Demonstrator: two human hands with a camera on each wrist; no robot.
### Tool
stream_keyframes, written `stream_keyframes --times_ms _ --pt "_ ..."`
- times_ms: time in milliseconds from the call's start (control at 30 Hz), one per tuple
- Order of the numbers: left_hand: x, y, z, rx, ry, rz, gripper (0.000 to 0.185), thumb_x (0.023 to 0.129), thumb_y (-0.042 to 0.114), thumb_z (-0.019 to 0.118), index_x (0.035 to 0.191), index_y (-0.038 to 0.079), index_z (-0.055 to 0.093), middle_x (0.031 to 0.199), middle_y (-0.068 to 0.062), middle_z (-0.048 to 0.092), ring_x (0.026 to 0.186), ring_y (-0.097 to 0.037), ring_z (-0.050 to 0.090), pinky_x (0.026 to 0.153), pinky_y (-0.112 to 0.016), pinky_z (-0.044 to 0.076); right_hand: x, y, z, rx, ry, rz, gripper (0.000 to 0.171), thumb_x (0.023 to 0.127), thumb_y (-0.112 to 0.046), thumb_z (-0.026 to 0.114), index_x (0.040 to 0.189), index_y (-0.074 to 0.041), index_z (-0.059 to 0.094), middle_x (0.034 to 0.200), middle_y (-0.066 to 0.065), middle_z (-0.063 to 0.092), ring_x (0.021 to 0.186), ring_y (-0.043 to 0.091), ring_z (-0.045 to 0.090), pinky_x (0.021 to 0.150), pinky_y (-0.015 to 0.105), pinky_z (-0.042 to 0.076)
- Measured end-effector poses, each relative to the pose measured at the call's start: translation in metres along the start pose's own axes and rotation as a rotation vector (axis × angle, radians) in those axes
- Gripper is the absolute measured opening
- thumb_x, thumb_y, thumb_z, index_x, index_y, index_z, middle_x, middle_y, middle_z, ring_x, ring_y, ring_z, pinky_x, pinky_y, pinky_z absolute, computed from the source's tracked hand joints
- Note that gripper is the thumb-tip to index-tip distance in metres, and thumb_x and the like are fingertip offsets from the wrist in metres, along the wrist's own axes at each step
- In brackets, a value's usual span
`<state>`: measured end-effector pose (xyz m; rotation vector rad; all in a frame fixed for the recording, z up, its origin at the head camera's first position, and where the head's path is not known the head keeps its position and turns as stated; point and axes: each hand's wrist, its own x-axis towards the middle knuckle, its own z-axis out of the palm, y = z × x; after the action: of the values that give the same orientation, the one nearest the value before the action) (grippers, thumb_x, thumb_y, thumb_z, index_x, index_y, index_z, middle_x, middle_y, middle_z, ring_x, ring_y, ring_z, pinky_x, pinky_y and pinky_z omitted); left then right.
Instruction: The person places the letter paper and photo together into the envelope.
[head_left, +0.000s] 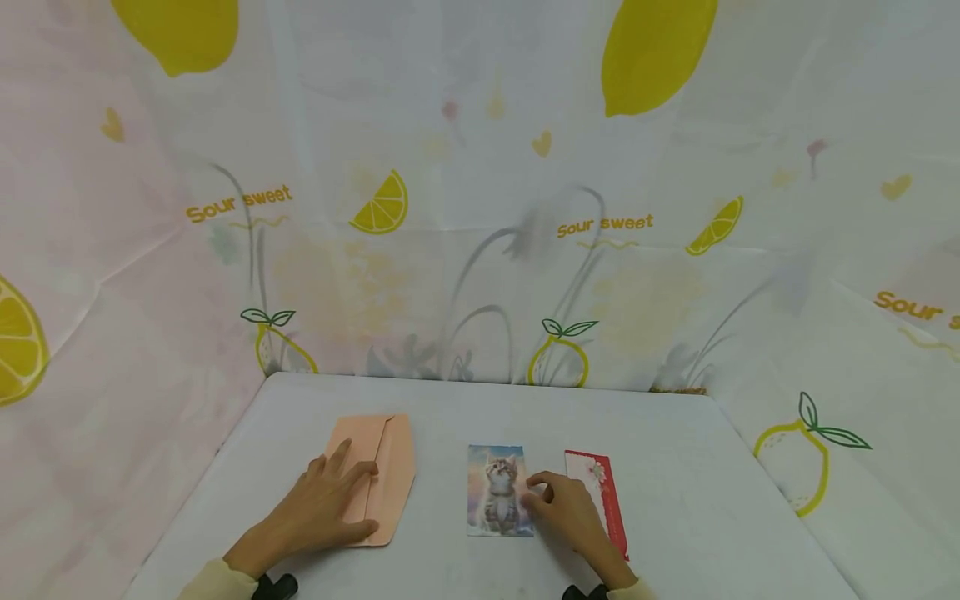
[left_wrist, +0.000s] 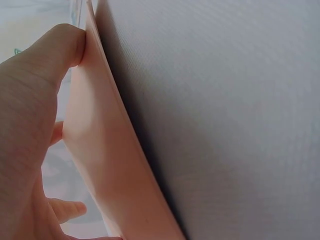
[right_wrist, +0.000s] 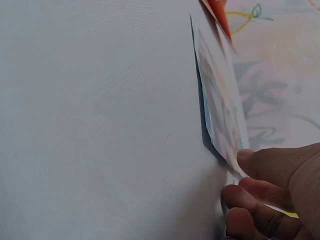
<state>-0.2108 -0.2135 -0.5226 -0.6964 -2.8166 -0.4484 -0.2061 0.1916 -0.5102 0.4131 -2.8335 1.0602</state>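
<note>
Kitten card (head_left: 497, 492) lies flat on the white table (head_left: 675, 500) just left of the right hand (head_left: 572, 510), its long axis running away from the person toward the back curtain. That hand has its fingers (head_left: 542, 487) curled in at the card's right edge, near the middle of that long side; the right wrist view shows the thumb and fingertips (right_wrist: 250, 187) pinching the edge of the card (right_wrist: 220, 110) and lifting it a little off the table, a dark shadow showing under it. So the card sits to the hand's left, touching the fingertips, with the rest of it resting on the surface.

Just right of that hand, partly under its wrist, a red card (head_left: 600, 492) lies roughly parallel to the kitten card, tilted slightly. The 2 cards are near each other but apart, with the hand between them.

Farther left, well apart from the kitten card, the left hand (head_left: 326, 504) lies flat with fingers spread and fairly straight on a peach envelope (head_left: 382, 475), pressing it down. In the left wrist view the thumb (left_wrist: 55, 55) bears on the envelope's face (left_wrist: 105, 165). The envelope's flap side looks open toward the right, and its long axis also runs front to back.

Nothing lies between the kitten card and the envelope but bare table. A lemon-print curtain (head_left: 480, 208) closes in the back and sides
</note>
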Motion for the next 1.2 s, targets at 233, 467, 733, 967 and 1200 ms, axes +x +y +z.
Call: stream_keyframes --times_ms 233,467,733,967,1200 --pt "-0.001 0.000 0.001 -0.011 0.003 -0.010 0.067 0.078 0.069 0.076 0.128 0.029 0.058 0.149 -0.033 0.042 0.109 -0.056 0.053 0.077 -0.066 0.048 -0.001 0.009 0.003 -0.004 0.035 0.038 0.024 0.089 -0.026 0.081 0.099 -0.005 0.075 0.063 -0.009 0.055 0.053 0.004 0.042 0.049 0.025 0.037" --pt "-0.002 0.001 0.000 -0.021 -0.014 -0.026 0.071 0.078 0.072 0.075 0.131 0.030 0.056 0.143 -0.031 0.047 0.109 -0.052 0.052 0.081 -0.066 0.047 0.004 0.010 0.010 -0.001 0.029 0.114 0.022 0.089 -0.031 0.081 0.089 -0.011 0.072 0.066 -0.009 0.059 0.055 0.007 0.050 0.050 0.028 0.042" --pt "-0.002 0.002 -0.002 -0.020 -0.019 -0.032 0.072 0.077 0.072 0.076 0.131 0.029 0.057 0.141 -0.030 0.048 0.108 -0.050 0.052 0.081 -0.065 0.046 0.007 0.004 0.011 0.025 0.027 0.163 0.019 0.087 -0.027 0.083 0.084 -0.011 0.072 0.068 -0.008 0.061 0.059 0.008 0.054 0.052 0.029 0.045" --pt "-0.003 0.002 -0.003 -0.037 -0.015 -0.029 0.070 0.078 0.072 0.075 0.131 0.029 0.056 0.141 -0.031 0.048 0.109 -0.053 0.051 0.081 -0.066 0.046 0.009 -0.001 0.009 0.094 -0.023 0.195 0.016 0.086 -0.020 0.081 0.078 -0.009 0.073 0.067 -0.006 0.063 0.061 0.011 0.054 0.054 0.031 0.044" --pt "-0.002 0.002 -0.003 -0.031 -0.018 -0.029 0.071 0.078 0.073 0.074 0.131 0.030 0.056 0.142 -0.030 0.047 0.110 -0.052 0.051 0.081 -0.066 0.046 0.009 0.000 0.009 0.155 -0.022 0.211 0.012 0.087 -0.015 0.077 0.082 -0.006 0.070 0.071 -0.003 0.063 0.064 0.013 0.055 0.056 0.032 0.046"
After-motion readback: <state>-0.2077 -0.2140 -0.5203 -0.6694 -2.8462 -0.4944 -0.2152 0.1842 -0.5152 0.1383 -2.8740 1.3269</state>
